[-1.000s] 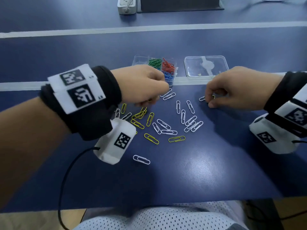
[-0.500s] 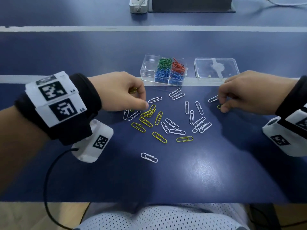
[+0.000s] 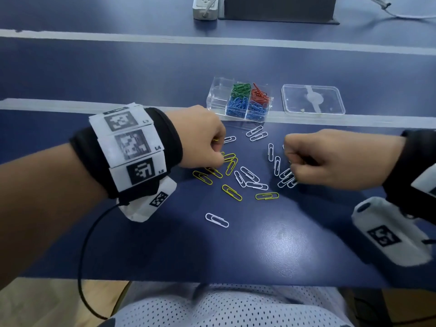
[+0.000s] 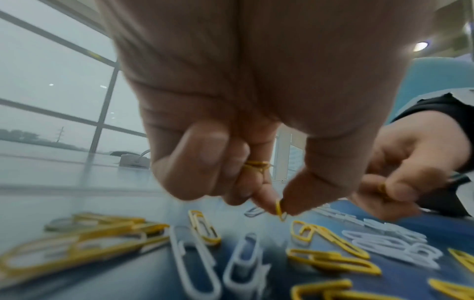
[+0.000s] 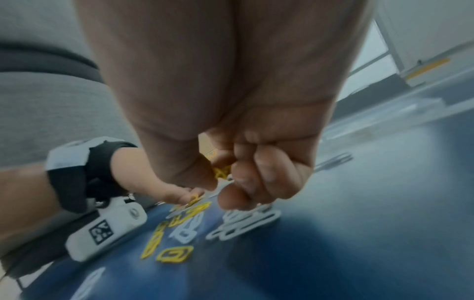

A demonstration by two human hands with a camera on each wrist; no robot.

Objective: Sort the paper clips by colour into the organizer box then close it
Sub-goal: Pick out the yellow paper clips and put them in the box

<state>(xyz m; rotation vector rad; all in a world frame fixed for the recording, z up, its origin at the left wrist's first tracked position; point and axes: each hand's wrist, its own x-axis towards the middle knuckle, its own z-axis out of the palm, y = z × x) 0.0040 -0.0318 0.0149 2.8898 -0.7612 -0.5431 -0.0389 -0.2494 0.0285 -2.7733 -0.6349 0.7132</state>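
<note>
While half a second ago it hovered over the pile, the left hand (image 4: 256, 113) now pinches a yellow paper clip (image 4: 279, 208) between thumb and forefinger, more yellow tucked in its curled fingers. The right hand (image 3: 335, 159) is clenched round yellow clips too. White clips (image 3: 250, 178) still litter the table's middle; the organizer box (image 3: 239, 100) waits open toward the far edge, lid (image 3: 312, 100) beside it, two compartments unfilled.

Even overhead light; wrist views blurred, distorted.
</note>
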